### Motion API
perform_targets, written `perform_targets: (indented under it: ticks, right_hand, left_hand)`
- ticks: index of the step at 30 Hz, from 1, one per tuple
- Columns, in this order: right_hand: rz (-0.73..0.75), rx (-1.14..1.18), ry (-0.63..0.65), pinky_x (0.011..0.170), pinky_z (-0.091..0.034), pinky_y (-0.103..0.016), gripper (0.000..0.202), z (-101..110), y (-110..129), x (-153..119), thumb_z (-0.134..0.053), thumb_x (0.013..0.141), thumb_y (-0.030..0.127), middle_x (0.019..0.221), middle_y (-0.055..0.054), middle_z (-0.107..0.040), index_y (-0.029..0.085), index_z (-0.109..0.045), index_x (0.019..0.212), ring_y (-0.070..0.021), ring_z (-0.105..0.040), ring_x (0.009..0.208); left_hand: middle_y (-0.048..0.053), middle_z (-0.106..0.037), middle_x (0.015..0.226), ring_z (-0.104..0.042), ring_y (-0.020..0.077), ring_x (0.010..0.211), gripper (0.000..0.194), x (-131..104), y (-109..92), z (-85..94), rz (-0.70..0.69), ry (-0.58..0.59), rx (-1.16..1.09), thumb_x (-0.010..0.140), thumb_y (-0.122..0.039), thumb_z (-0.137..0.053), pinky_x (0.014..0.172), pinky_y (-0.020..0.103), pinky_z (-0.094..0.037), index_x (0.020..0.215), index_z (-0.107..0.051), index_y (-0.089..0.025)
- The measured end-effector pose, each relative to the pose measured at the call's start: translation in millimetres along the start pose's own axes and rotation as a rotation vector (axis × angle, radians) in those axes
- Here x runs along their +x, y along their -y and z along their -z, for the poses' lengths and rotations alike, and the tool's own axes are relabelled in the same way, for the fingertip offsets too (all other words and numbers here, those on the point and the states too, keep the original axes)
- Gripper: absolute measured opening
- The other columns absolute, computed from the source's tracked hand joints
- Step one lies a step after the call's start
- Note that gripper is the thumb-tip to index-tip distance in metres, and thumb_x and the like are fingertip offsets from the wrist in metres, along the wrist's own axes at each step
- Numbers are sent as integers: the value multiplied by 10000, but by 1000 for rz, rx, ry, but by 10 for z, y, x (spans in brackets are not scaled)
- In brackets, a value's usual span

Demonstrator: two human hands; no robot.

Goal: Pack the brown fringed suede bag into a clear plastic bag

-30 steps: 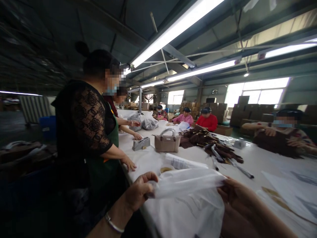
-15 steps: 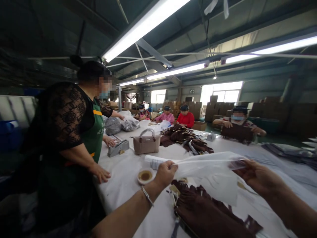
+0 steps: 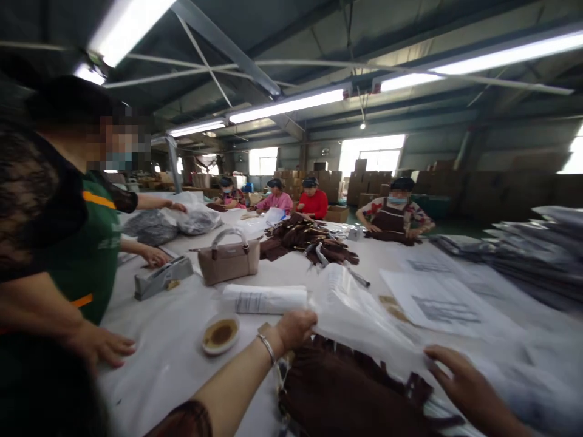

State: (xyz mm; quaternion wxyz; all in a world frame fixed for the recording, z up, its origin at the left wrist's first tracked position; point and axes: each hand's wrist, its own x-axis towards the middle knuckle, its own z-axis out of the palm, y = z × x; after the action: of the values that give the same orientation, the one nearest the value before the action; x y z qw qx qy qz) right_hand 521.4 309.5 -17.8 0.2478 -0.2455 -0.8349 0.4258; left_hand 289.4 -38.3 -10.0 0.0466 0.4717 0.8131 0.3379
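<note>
My left hand (image 3: 295, 328), with a bangle at its wrist, is closed on the near left edge of a clear plastic bag (image 3: 350, 309). The bag spreads to the right, where my right hand (image 3: 464, 376) has its fingertips at the other end, thumb and fingers close on the film. Below the bag lies a dark brown, gathered leather-like piece (image 3: 346, 388) with metal fittings at its left side. Beyond my left hand rests a white roll with printed lines (image 3: 266, 298). A small dish of brown stuff (image 3: 221, 335) stands to its left.
A taupe handbag (image 3: 230, 261) stands near a grey tape dispenser (image 3: 163, 278). Behind it is a heap of brown pieces (image 3: 300, 233). Printed sheets (image 3: 441, 303) and stacked grey material (image 3: 537, 255) are at right. A co-worker in a green apron (image 3: 98, 243) leans in at left; several others sit across the table.
The view has turned to the right. Both hands have lowered the plastic bag from a stretched, raised position to just over the brown piece. The seated co-worker at right has lowered a brown piece.
</note>
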Motion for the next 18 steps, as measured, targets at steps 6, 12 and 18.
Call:
perform_targets:
  ticks: [6, 12, 18]
  right_hand:
    - [508, -625, 238, 937, -469, -444, 228, -182, -348, -143, -473, 830, 81, 936, -124, -702, 181, -678, 843, -290, -603, 1002]
    - [474, -842, 177, 802, -435, -334, 238, -252, -403, -115, -435, 906, 63, 944, -86, -661, 173, -647, 914, -215, -549, 889]
    - [328, -871, 117, 661, -367, -295, 283, -448, -251, 43, -412, 914, 54, 966, -70, -645, 173, -658, 988, -162, -536, 752]
  left_hand:
    - [107, -618, 951, -599, 287, 933, 104, 160, 363, -258, 25, 196, 154, 833, -98, -516, 974, 479, -480, 839, -523, -202]
    - [151, -650, 1018, -627, 314, 981, 62, 300, 441, -289, -1, 221, 344, 917, -165, -466, 931, 450, -503, 903, -523, -182]
    - [162, -658, 1125, -637, 315, 1094, 122, 381, 499, -227, 34, 174, 441, 929, -150, -462, 974, 422, -500, 1004, -558, -155]
